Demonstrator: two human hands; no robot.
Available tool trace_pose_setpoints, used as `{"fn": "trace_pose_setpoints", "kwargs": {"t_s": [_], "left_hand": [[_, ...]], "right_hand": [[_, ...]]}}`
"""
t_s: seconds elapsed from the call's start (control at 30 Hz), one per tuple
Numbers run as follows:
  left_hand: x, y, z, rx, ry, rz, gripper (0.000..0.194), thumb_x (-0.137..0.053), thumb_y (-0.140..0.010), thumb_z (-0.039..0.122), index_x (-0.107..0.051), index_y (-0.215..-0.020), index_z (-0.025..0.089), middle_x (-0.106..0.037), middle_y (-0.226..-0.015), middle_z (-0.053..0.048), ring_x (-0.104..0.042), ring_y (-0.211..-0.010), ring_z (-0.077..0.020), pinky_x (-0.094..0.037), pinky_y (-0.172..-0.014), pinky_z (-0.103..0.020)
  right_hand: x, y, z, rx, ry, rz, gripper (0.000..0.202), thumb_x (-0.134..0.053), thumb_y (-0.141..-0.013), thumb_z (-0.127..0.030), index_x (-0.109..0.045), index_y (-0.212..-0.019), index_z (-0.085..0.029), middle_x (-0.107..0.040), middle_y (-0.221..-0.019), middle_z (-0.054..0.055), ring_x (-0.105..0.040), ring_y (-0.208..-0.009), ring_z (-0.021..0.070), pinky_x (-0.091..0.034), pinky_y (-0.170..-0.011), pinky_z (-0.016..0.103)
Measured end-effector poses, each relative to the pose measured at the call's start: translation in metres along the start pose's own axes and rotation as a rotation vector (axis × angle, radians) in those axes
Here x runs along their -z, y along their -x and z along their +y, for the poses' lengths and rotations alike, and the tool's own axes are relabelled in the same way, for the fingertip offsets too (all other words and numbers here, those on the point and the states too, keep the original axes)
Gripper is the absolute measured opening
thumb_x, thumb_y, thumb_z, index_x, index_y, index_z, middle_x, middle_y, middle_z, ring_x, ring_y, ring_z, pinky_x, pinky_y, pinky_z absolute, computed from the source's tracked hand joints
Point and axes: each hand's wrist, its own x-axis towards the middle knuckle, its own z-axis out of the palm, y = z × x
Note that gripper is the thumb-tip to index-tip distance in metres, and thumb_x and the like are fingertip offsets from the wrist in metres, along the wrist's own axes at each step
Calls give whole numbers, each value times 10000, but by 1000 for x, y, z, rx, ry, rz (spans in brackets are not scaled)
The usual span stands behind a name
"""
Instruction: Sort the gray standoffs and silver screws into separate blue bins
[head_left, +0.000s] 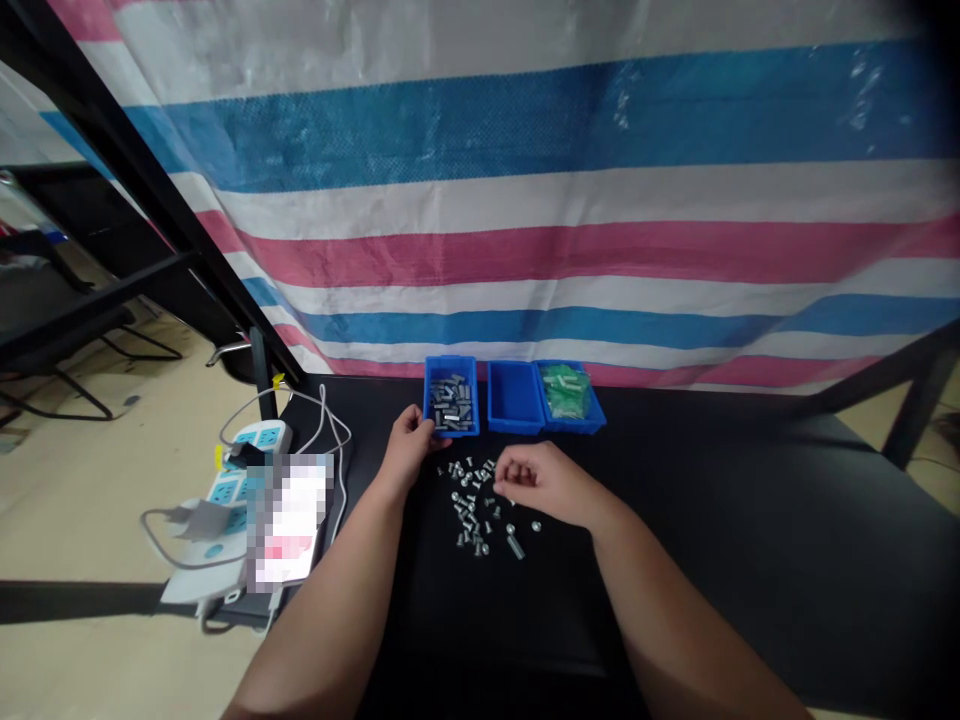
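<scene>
Left grip [406, 446] holds blue bin [459, 434] by its near corner | right grip [541, 480] curled, I can't tell contents; screws [469, 508] just left | I'd best pinch singly

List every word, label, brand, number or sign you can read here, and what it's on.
None can be read.
Lit screen: pixelated, illegible.
Power strip: any markings too small to read.
Yellow tags: too small to read.
Green bag: no legible print.
Blue bins: no lettering visible.
</scene>
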Motion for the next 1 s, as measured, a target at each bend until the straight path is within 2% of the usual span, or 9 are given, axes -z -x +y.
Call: {"fn": "trace_pose_setpoints", "kwargs": {"t_s": [0.07,0.13,0.27,0.4,0.53,0.7,0.9,0.93,1.0], "left_hand": [[0,0,0,-1,1,-2,353,-711,-649,232,-366,-699,180,-462,-681,47,-520,-602,-82,-620,-648,-341],[0,0,0,-2,-2,-4,340,-699,-658,226,-365,-705,180,-470,-690,44,-528,-613,-86,-621,-653,-344],[-1,1,1,8,-11,3,331,-688,-653,215,-363,-704,180,-478,-698,42,-533,-621,-88,-622,-655,-348],[-2,2,2,6,-4,11,349,-703,-646,216,-360,-696,177,-473,-696,42,-521,-614,-83,-621,-652,-348],[-2,1,2,10,-9,12,352,-707,-647,218,-360,-695,178,-469,-695,41,-521,-617,-86,-622,-655,-349],[-1,1,1,2,-20,2,337,-696,-670,227,-364,-700,178,-461,-678,43,-510,-612,-82,-622,-656,-343],[-1,0,2,9,-15,0,343,-695,-655,221,-357,-697,178,-466,-677,47,-509,-606,-78,-619,-647,-333],[-1,0,1,10,-17,0,346,-696,-653,220,-356,-697,178,-467,-675,47,-510,-602,-78,-617,-643,-326],[-1,-1,1,4,-18,-3,348,-698,-651,222,-356,-699,179,-469,-675,48,-510,-597,-76,-614,-636,-319]], "right_hand": [[7,8,-3,-102,91,-204,169,-767,-781,-338,-684,-804,-192,-643,-650,-14,-571,-574,119,-399,-540,239],[6,14,-6,-194,223,-287,231,-842,-678,-357,-690,-764,-205,-660,-653,-12,-592,-593,142,-373,-531,246],[-14,16,-14,-298,517,-211,307,-913,-514,-332,-676,-667,-212,-664,-724,28,-602,-688,207,-319,-514,265],[-28,15,-20,-341,590,-243,170,-788,-595,-132,-630,-617,-191,-638,-705,40,-560,-610,178,-295,-498,267],[-20,16,-19,-185,413,-169,164,-719,-641,-98,-604,-695,-203,-619,-673,-1,-543,-611,145,-333,-539,254],[-5,10,-18,52,172,52,129,-588,-794,-99,-614,-848,-213,-590,-731,-21,-502,-609,101,-385,-572,234],[-17,-7,-1,-8,-128,-70,53,-633,-833,-187,-659,-787,-183,-605,-652,-17,-539,-564,103,-428,-545,234],[-21,-11,1,-7,-230,1,45,-656,-837,-229,-664,-832,-185,-633,-698,-7,-562,-579,108,-457,-557,241],[-31,-20,5,16,-470,218,252,-717,-812,-290,-641,-1037,-206,-693,-892,27,-631,-677,128,-537,-649,280]]}}
